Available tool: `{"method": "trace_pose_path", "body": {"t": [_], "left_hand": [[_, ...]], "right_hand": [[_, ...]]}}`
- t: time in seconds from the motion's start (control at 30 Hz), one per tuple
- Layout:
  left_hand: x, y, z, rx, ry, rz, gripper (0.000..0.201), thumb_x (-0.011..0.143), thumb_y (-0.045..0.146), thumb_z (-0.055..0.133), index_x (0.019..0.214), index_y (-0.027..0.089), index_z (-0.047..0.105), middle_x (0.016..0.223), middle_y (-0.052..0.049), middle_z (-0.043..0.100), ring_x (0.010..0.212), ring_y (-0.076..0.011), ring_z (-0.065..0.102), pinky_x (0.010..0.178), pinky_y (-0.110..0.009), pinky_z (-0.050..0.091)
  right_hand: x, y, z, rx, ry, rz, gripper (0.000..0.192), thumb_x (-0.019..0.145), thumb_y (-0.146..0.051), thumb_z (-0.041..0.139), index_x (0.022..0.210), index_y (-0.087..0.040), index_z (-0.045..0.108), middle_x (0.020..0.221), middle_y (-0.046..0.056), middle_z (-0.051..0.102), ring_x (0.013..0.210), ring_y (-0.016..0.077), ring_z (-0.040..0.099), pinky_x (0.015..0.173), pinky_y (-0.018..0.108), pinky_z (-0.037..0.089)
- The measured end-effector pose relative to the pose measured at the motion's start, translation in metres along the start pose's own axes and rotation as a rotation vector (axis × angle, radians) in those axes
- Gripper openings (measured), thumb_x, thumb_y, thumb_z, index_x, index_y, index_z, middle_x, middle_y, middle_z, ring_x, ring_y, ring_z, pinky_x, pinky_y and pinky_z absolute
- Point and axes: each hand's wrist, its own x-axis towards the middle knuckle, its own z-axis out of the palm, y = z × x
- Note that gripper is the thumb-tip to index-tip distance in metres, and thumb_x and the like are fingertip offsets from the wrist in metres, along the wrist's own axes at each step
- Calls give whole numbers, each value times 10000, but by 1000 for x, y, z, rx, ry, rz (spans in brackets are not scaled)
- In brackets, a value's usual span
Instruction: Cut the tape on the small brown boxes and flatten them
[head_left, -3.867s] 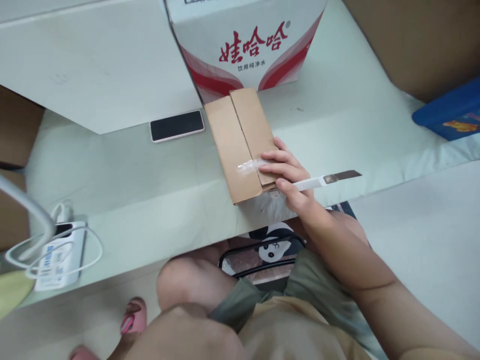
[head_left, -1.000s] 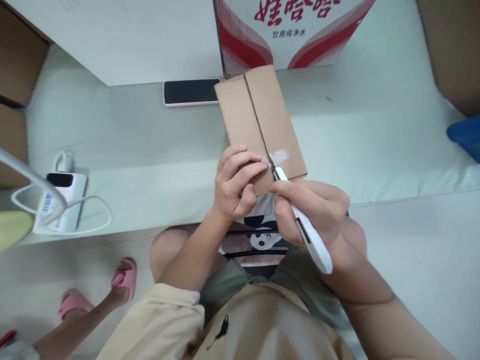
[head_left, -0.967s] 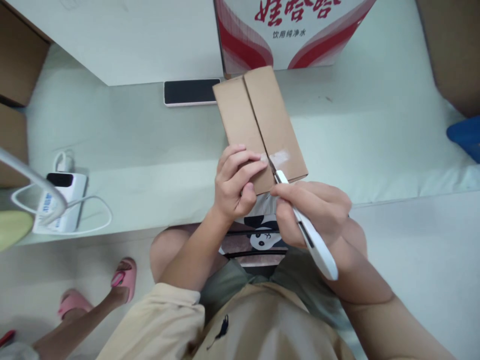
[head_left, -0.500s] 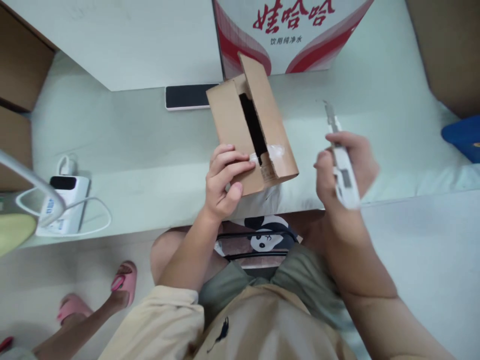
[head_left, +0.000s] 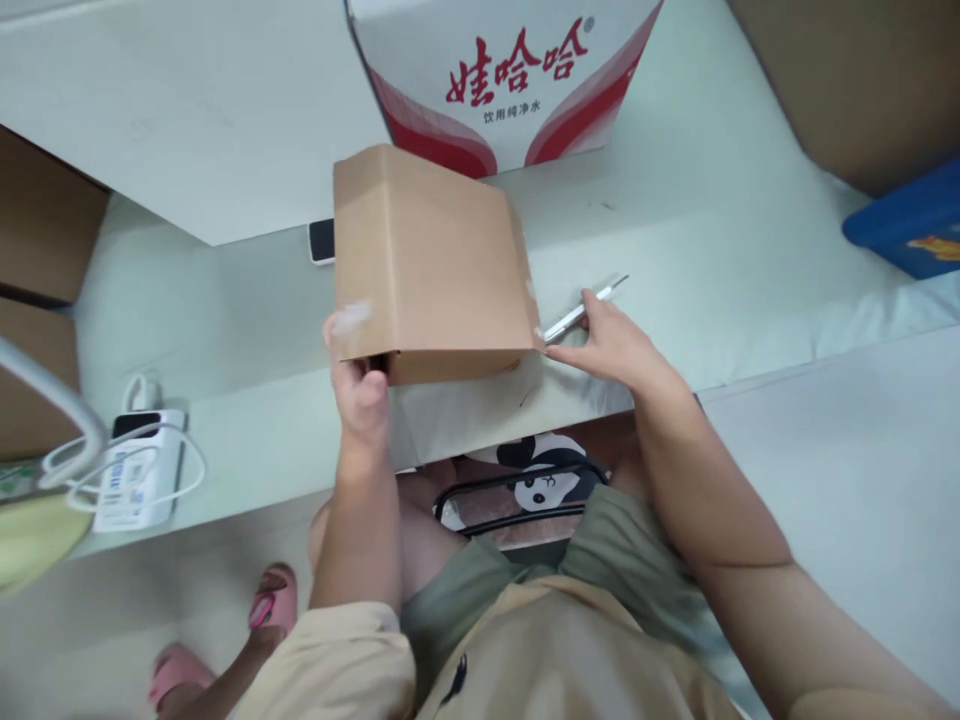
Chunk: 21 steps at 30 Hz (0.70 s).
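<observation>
Cardboard box point(head_left: 457, 265) is over the counter point(head_left: 720, 230) in front of you. You just turned it, so the side with the tape point(head_left: 354, 316) now faces left. That side had a gap a moment ago, so the tape is likely cut. Your left hand point(head_left: 360, 398) has its grip clamped on the near left corner. Your right hand point(head_left: 615, 342) pinches the knife point(head_left: 568, 323); one fingertip seems to touch the box.

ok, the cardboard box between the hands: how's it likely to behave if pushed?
The cardboard box looks flat-sided and straight-edged, so probably fairly stiff and unlikely to roll. Its left flap bends at a crease, so it likely gives first.
</observation>
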Motion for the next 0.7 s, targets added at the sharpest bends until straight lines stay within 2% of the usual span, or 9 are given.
{"method": "trace_pose_path", "body": {"t": [0.1,0.2,0.27,0.33,0.4,0.53,0.63,0.7], "left_hand": [[-2,-10,0,97,-40,-53,947,594,768,824,1336,300,467,1308,-99,586,1312,-326,582,1182,-492,400],[-6,-13,2,104,-98,-123,895,624,687,863,1323,289,469,1267,-111,634,1228,-311,649,1112,-501,483],[-7,-11,4,94,-99,-169,830,621,638,889,1272,281,519,1226,-113,672,1171,-295,686,1057,-475,543],[-8,-8,5,86,-89,-197,779,612,644,891,1216,265,576,1184,-120,705,1136,-291,708,1019,-452,579],[-8,-5,6,87,-111,-203,777,602,682,880,1193,252,616,1167,-130,724,1124,-299,718,1004,-450,594],[-5,-1,5,132,-179,-203,835,607,702,869,1255,240,618,1233,-140,709,1171,-306,702,1045,-481,578],[-2,0,4,290,-70,-151,884,568,719,879,1258,221,639,1359,-156,628,1266,-323,653,1124,-487,524],[1,2,5,356,-14,-136,908,543,738,879,1241,200,659,1333,-160,633,1263,-332,652,1139,-488,509]], "right_hand": [[-1,-1,2,-8,12,-38,943,746,-610,645,1550,-155,455,1246,209,574,1256,417,540,1044,559,480],[0,0,7,80,59,-207,797,716,-605,684,1409,-218,610,1263,172,539,1302,403,490,1113,584,432],[2,0,11,203,97,-336,806,701,-613,713,1396,-221,603,1415,178,494,1393,409,436,1183,611,371],[4,-1,14,344,131,-433,843,715,-581,724,1448,-211,534,1517,180,473,1459,391,411,1231,599,333],[4,-3,16,470,142,-477,783,741,-544,717,1426,-209,535,1494,170,545,1432,361,478,1218,571,375],[2,-7,20,631,138,-403,630,696,-549,759,1210,-200,651,1242,146,718,1204,336,655,1064,529,516],[2,-8,22,654,276,-304,649,614,-522,817,1150,-202,640,1070,98,735,997,287,682,909,471,563],[2,-8,22,650,373,-262,600,615,-526,818,1096,-219,630,966,56,708,868,237,647,797,409,557]]}}
